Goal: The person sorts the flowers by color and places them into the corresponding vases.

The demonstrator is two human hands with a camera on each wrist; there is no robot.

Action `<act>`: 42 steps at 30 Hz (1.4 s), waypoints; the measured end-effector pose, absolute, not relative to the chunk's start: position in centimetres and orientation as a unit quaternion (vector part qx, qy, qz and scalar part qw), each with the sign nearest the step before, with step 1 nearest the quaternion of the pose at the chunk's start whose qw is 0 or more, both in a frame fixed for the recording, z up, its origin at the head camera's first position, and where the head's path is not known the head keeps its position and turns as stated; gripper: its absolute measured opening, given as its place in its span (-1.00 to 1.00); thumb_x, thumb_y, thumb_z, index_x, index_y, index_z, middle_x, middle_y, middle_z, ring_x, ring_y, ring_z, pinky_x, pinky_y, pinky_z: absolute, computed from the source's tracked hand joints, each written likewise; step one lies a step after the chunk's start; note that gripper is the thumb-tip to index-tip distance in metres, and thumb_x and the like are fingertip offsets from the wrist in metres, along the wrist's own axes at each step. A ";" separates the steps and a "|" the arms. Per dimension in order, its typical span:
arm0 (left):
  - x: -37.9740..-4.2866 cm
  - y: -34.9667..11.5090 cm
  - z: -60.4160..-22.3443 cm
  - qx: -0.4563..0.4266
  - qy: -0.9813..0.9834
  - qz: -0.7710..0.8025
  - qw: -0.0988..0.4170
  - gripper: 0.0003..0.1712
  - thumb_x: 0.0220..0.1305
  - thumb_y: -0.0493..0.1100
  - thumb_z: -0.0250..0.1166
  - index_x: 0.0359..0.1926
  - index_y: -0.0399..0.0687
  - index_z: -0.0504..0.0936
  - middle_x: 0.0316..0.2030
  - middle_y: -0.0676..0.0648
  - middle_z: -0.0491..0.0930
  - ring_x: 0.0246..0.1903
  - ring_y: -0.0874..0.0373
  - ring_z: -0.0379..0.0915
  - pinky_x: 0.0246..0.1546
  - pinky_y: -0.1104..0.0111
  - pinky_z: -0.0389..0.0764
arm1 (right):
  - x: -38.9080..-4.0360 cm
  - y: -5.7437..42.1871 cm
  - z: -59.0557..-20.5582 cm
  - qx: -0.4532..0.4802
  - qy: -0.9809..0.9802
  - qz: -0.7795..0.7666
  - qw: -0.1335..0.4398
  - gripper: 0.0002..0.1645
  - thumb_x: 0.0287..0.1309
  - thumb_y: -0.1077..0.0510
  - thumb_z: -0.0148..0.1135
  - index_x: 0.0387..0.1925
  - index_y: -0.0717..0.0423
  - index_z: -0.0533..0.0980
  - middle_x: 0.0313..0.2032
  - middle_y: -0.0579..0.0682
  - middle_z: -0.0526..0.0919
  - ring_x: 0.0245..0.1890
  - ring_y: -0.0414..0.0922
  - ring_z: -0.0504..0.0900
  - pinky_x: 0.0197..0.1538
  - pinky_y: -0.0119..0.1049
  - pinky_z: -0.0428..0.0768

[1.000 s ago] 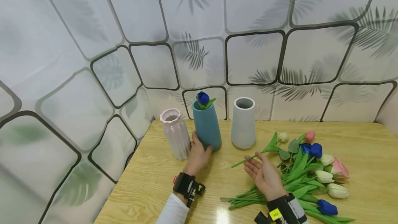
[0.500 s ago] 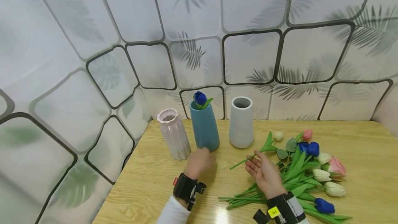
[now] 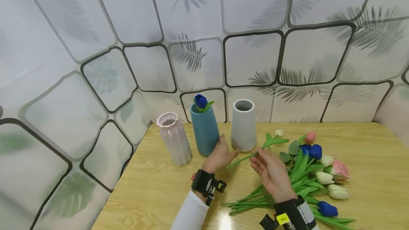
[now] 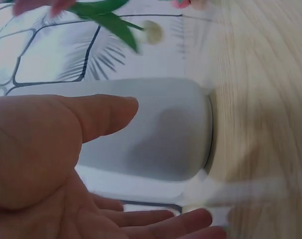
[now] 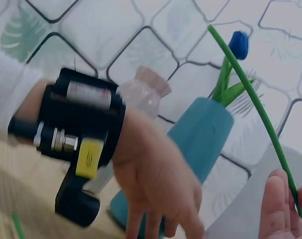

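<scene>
My right hand (image 3: 272,175) pinches the green stem of a white tulip (image 3: 279,133) between thumb and fingers. The stem also shows in the right wrist view, its cut end pointing up past my right fingers (image 5: 274,206). My left hand (image 3: 220,157) is by the base of the white vase (image 3: 244,127), thumb and fingers spread. In the left wrist view the vase (image 4: 161,129) lies beyond the thumb (image 4: 108,112); contact cannot be told. Just left of it stands the blue vase (image 3: 204,134), with a blue tulip (image 3: 201,101) in it.
A pink fluted vase (image 3: 175,139) stands at the left, its mouth showing no flower. On the right of the wooden table (image 3: 143,194) lies a pile of artificial flowers (image 3: 300,173), white, blue and pink, stems toward the middle. A patterned curtain (image 3: 252,59) hangs behind.
My left hand has left the blue vase's base and moved right to the white vase, its fingers spreading out. My right hand still holds the white tulip, shifted slightly. The head view has turned slightly right.
</scene>
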State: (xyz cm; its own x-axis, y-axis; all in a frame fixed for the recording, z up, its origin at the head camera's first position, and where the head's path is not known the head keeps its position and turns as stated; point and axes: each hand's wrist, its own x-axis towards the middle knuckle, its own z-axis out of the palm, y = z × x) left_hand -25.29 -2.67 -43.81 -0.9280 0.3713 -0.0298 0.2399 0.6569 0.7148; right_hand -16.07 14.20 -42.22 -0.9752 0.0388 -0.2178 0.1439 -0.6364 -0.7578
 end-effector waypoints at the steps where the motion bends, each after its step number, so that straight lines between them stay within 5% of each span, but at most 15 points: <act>1: -25.5 -2.5 -43.9 0.164 0.902 0.390 0.091 0.03 0.41 -0.01 0.24 0.50 -0.48 -0.22 0.40 -0.57 0.05 0.36 -0.31 0.19 0.24 -0.01 0.42 | -16.0 14.2 -42.0 0.100 0.423 -0.900 0.024 -0.81 0.49 0.08 0.03 -0.22 -0.06 0.56 -0.35 -0.18 0.65 -0.34 -0.33 0.67 -0.20 -0.52 0.62; 5: -25.8 -1.9 -44.4 0.163 0.887 0.423 0.085 0.12 0.39 -0.03 0.27 0.50 -0.45 -0.34 0.40 -0.65 -0.09 0.36 -0.42 0.13 0.17 -0.05 0.46 | -15.6 14.3 -41.1 0.083 0.418 -0.905 -0.017 -0.86 0.45 0.08 0.08 -0.05 0.01 0.43 -0.29 -0.16 0.69 -0.31 -0.31 0.69 -0.19 -0.51 0.63; 17: -26.9 -1.2 -45.2 0.186 0.883 0.429 0.037 0.12 0.35 0.01 0.32 0.52 -0.37 -0.26 0.36 -0.60 0.06 0.33 -0.39 0.21 0.23 -0.05 0.41 | -15.5 14.1 -40.8 0.030 0.485 -0.827 -0.282 -0.79 0.34 0.30 0.20 -0.05 0.32 0.46 -0.29 0.07 0.76 -0.34 -0.10 0.76 -0.25 -0.29 0.70; 30: -27.0 -0.2 -45.1 0.193 0.869 0.453 0.040 0.07 0.32 -0.12 0.35 0.53 -0.23 -0.22 0.30 -0.45 0.18 0.28 -0.26 0.28 0.25 -0.05 0.38 | -15.6 13.2 -41.1 -0.175 0.499 -0.687 -0.498 -0.77 0.15 0.65 0.06 -0.13 0.71 0.44 -0.20 0.26 0.74 -0.28 -0.10 0.78 -0.22 -0.37 0.68; 42: -27.7 1.0 -46.1 0.176 0.883 0.435 0.010 0.12 0.31 -0.07 0.37 0.52 -0.31 -0.25 0.28 -0.50 0.21 0.23 -0.34 0.34 0.20 -0.08 0.42 | -15.3 12.9 -37.5 -0.152 0.679 -0.474 -0.539 -0.66 0.25 0.51 0.13 0.06 0.44 0.56 0.00 0.24 0.69 -0.07 -0.47 0.63 -0.07 -0.59 0.56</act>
